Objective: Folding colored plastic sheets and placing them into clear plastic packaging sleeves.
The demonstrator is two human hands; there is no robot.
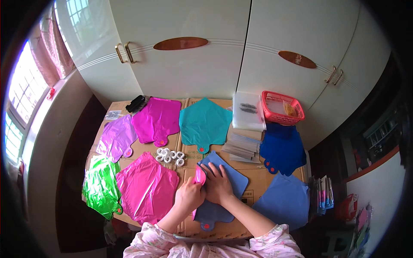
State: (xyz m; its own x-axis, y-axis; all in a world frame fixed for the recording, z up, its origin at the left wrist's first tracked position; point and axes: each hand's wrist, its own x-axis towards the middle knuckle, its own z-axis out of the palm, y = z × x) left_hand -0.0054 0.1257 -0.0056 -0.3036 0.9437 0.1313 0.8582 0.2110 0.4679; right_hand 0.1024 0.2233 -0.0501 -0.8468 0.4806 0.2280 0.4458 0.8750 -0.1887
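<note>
Blue foil piece (234,175) beneath your right hand (218,184)

That hand lies flat, fingers spread, on the foil at the near middle of the cardboard (256,182). Your left hand (189,195) pinches a pink foil edge (200,175) alongside. Dark print on the cardboard and a translucent stack (248,122) beyond is too small to read.

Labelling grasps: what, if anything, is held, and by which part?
Left hand pinches the curled pink foil by its edge; right hand lies flat on blue foil.
</note>
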